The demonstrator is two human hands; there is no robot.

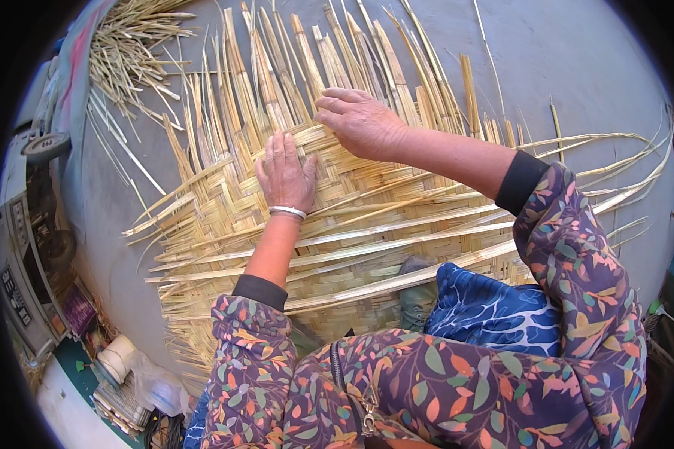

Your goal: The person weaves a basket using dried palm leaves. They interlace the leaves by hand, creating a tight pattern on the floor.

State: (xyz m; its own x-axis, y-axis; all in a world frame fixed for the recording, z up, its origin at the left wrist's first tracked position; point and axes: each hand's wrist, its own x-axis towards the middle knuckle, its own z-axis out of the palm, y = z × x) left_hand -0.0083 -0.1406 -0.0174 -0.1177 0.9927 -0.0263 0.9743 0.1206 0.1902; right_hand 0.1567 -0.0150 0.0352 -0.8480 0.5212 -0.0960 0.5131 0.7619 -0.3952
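A partly woven mat of pale yellow split-reed strips [236, 198] lies on the floor before me, with loose strip ends standing out along its far edge. My left hand [286, 173] rests flat on the weave near that edge, fingers stretched forward and a pale bangle at the wrist. Just right of it and farther out, my right hand [363, 123] reaches over the far edge, its slightly bent fingers apart beside the upright reed ends [307, 56]. Nothing shows held in it, though its palm side is hidden. Long loose strips [397, 243] cross the mat below my hands.
A heap of reed strips [138, 45] lies at the far left. Along the left side stands a grey vehicle [34, 239]. At the lower left are a pale roll [117, 358] and a clear plastic bag [161, 393]. Grey floor [577, 67] extends beyond the mat.
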